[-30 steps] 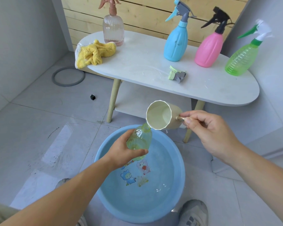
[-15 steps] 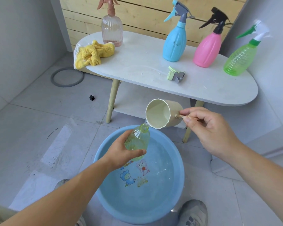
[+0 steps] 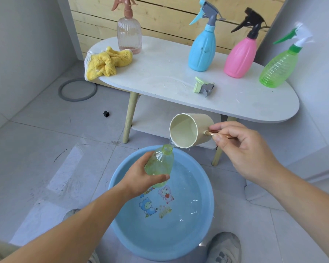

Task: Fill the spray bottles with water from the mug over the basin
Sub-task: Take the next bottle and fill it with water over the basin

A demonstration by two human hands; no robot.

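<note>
From the head camera, we hold an uncapped pale green bottle (image 3: 160, 166) in our left hand (image 3: 141, 179), fingers wrapped round its body, tilted over the blue basin (image 3: 122, 234) on the floor. Our right hand (image 3: 243, 149) pinches the gold handle of the cream mug (image 3: 188, 130), which lies tipped on its side with its rim just above and beside the bottle's open neck. The mug's inside looks nearly empty, with only a trickle at its lip, so we judge this pour to be about finished. The bottle seems partly filled; we cannot tell the level exactly. Its loose spray head (image 3: 203, 87) lies on the white table (image 3: 160, 73), not yet screwed back on.

Counting, we see four capped spray bottles standing on the table: a clear one (image 3: 129, 35), a blue one (image 3: 202, 48), a pink one (image 3: 239, 57) and a bright green one (image 3: 277, 71). With the bottle in hand that makes five. There is one mug, one basin holding shallow water, one yellow cloth (image 3: 104, 61) and one loose spray head. Whether the capped four are already filled, we cannot tell.
</note>
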